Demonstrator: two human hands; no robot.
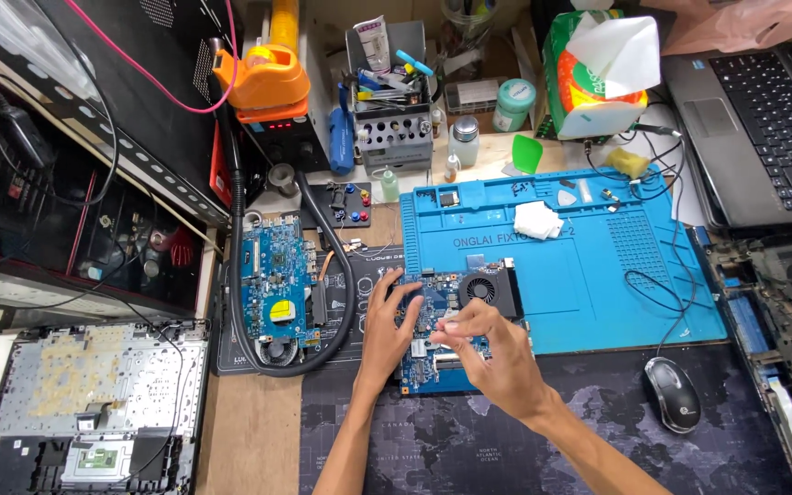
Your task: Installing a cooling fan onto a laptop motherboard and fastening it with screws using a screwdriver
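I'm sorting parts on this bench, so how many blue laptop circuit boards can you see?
2. One circuit board lies at the blue mat's front edge, under the left hand and right hand. The second board lies further left, inside the black hose loop. Others may be hidden.

Both forearms reach forward, left hand (387,325) spread flat with fingers splayed, right hand (488,353) bent, fingertips pinched together.

Wooden workbench (249,431) is pretty packed: a blue repair mat (588,275) sits in the middle, a dark map-print desk mat (469,449) runs along the bottom with a black mouse (672,394) on it, a second blue circuit board (276,289) lies left of centre, and a laptop (763,128) fills the upper right corner.
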